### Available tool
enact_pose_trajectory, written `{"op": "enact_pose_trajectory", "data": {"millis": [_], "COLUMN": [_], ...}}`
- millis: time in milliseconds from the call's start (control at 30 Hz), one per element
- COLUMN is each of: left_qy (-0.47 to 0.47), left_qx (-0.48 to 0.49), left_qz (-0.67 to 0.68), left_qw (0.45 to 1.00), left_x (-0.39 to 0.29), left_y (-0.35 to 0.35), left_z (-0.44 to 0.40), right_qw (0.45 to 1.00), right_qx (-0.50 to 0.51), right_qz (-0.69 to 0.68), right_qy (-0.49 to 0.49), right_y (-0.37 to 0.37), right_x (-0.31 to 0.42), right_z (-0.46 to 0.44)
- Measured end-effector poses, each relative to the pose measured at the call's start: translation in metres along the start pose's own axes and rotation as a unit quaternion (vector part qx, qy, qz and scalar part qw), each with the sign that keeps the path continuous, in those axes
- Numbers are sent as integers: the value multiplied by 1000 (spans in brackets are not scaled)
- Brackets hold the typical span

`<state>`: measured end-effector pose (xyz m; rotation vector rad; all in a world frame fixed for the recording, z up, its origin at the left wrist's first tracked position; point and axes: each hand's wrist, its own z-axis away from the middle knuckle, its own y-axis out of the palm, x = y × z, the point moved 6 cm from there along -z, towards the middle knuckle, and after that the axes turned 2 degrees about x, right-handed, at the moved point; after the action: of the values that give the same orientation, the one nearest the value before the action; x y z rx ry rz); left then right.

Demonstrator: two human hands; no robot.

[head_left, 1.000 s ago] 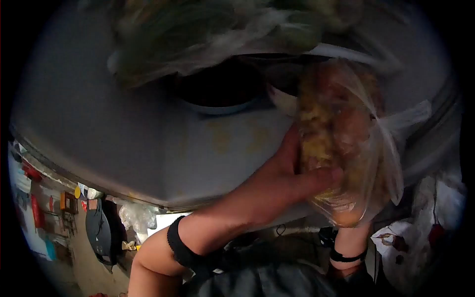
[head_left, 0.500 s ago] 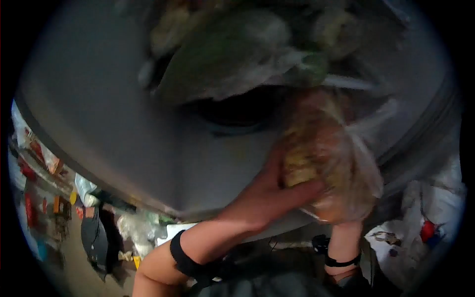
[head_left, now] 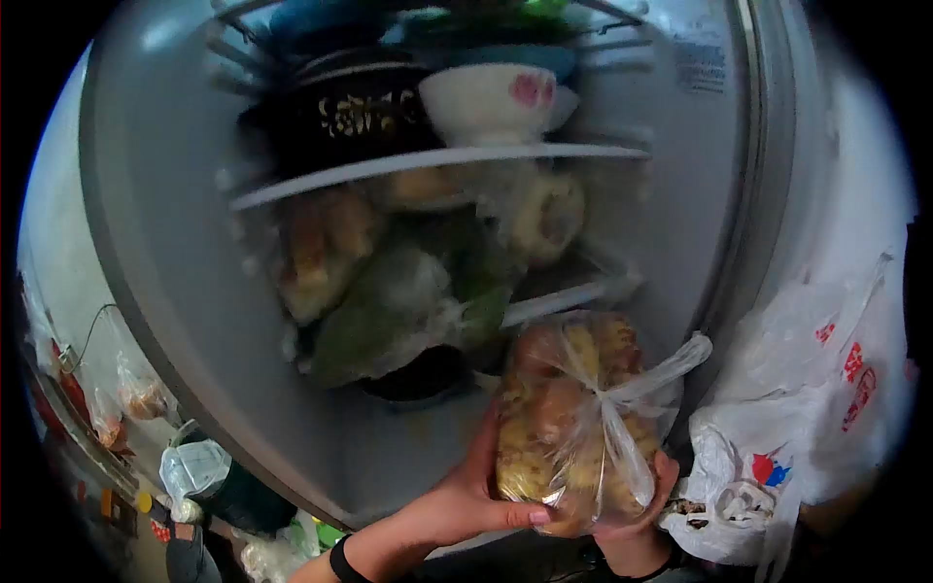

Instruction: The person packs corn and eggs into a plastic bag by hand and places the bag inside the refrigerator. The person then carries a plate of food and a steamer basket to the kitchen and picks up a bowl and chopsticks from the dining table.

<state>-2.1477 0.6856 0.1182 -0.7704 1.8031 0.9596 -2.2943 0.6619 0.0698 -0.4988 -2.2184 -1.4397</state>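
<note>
Both hands grip a knotted clear plastic bag (head_left: 549, 413) of yellow-brown, lumpy food whose kind I cannot make out. My left hand (head_left: 462, 510) wraps its left side, thumb across the lower front. From below and the right, my right hand (head_left: 637, 530) supports it, its fingers partly hidden behind the plastic. The bag is in front of the open fridge (head_left: 389, 476), close to its lower part. Behind it, a plastic-wrapped bundle of green leaves (head_left: 389, 311) lies over a dark round container (head_left: 423, 374).
Above, a fridge shelf (head_left: 428, 167) bears a black patterned pot (head_left: 345, 117) and a white bowl (head_left: 491, 102) with a pink flower. Bagged food (head_left: 549, 219) sits beneath it. White plastic bags (head_left: 724, 486) stand at right; a dark bin (head_left: 233, 486) is at lower left.
The view has tilted up, bringing the shelf, pot and bowl into sight. Both hands still hold the bag, now lower in view with its knot facing me.
</note>
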Motion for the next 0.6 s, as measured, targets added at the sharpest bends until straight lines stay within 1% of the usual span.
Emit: {"op": "enact_pose_trajectory", "data": {"millis": [33, 67, 133, 167, 200, 267, 333, 367, 400, 433, 500, 533, 567, 600], "left_qy": [31, 25, 26, 25, 28, 41, 58, 74, 105, 105, 101, 114, 116, 144], "left_qx": [10, 21, 23, 25, 26, 16, 27, 33, 44, 46, 47, 1, 3, -65], "left_qz": [-47, -52, -78, -97, -103, -151, -162, -169, -214, -216, -64, -91, -92, -239], "left_qw": [998, 998, 996, 995, 994, 988, 985, 982, 970, 970, 992, 989, 989, 958], "left_x": [2, -3, -20, -28, -35, -51, -67, -76, -84, -88, -101, -111, -122, -139], "left_y": [-12, -10, -2, 1, 3, 9, 16, 20, 19, 17, 14, 11, 11, 2], "left_z": [2, 2, 2, 1, 0, -3, -8, -10, -13, -20, -34, -37, -42, -46], "right_qw": [999, 999, 998, 997, 984, 958, 987, 986, 975, 960, 961, 958, 955, 955], "right_qx": [-26, -18, 46, 54, 101, 154, 68, 71, 120, 168, 170, 172, 175, 176], "right_qz": [48, 43, -42, -45, -141, -237, -81, -82, -113, -143, -138, -157, -175, -174], "right_qy": [3, -2, -17, -22, -31, -45, -118, -124, -151, -175, -172, -168, -163, -164], "right_y": [-6, 0, 20, 20, 21, 34, 52, 61, 72, 82, 101, 108, 114, 120], "right_x": [-12, -11, -9, -9, -9, -2, 14, 18, 24, 30, 43, 47, 51, 55], "right_z": [-3, -7, -17, -21, -25, -25, -30, -34, -37, -38, -39, -41, -43, -43]}}
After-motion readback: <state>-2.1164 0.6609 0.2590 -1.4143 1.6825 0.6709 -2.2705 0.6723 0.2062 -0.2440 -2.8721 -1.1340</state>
